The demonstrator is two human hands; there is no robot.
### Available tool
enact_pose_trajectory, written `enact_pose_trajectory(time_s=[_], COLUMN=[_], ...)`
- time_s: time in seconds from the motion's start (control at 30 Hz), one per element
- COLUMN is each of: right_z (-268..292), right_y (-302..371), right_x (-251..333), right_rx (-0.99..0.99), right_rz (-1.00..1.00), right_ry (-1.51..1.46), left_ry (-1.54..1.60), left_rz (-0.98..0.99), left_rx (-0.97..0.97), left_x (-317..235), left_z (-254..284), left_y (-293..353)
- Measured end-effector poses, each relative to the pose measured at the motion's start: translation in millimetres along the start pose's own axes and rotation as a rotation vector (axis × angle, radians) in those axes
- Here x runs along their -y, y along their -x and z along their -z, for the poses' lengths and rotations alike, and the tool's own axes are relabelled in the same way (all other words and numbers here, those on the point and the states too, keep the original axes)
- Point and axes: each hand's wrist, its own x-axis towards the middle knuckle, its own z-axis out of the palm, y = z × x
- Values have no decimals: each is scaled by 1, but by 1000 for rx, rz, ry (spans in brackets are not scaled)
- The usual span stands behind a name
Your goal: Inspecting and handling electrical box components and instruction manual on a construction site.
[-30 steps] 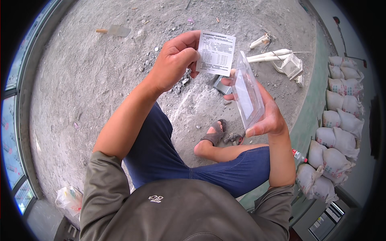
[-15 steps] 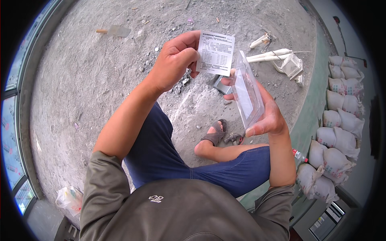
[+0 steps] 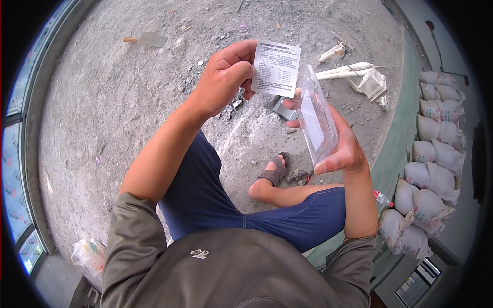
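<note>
Between the thumb and fingers of my left hand (image 3: pixel 223 79) is a small white printed leaflet (image 3: pixel 277 69), pinched by its left edge and turned face up. My right hand (image 3: pixel 344 138) holds a clear plastic blister pack (image 3: pixel 317 123) from its right side, the thumb at its lower end and fingertips showing past its left edge. A white card or sheet shows through the clear plastic. The leaflet's lower right corner comes close to the pack's upper end; whether they touch I cannot tell. Behind the fingertips, a grey box-like object (image 3: pixel 285 109) lies on the ground, partly hidden.
White pipes (image 3: pixel 344 72) with a white fitting lie on the dusty ground at right. Filled white sacks (image 3: pixel 429 174) line the right wall, near a bottle (image 3: pixel 382 199). A scraper (image 3: pixel 146 39) lies far left, a plastic bag (image 3: pixel 88 256) near left. My sandalled foot (image 3: pixel 277 169) is below.
Almost nothing differs. The leaflet and the blister pack have shifted very slightly, and both hands keep the same hold.
</note>
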Motion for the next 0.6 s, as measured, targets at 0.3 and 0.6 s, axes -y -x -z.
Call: enact_pose_trajectory(time_s=[0.3, 0.6], right_z=[-1, -1], right_y=[1, 1], right_x=[1, 0], right_rx=[-5, 14], right_rz=[4, 13], right_ry=[1, 6], left_ry=[24, 63], left_rz=[-6, -20], left_rx=[-24, -30], left_x=[2, 1], left_z=[-3, -2], left_y=[0, 1])
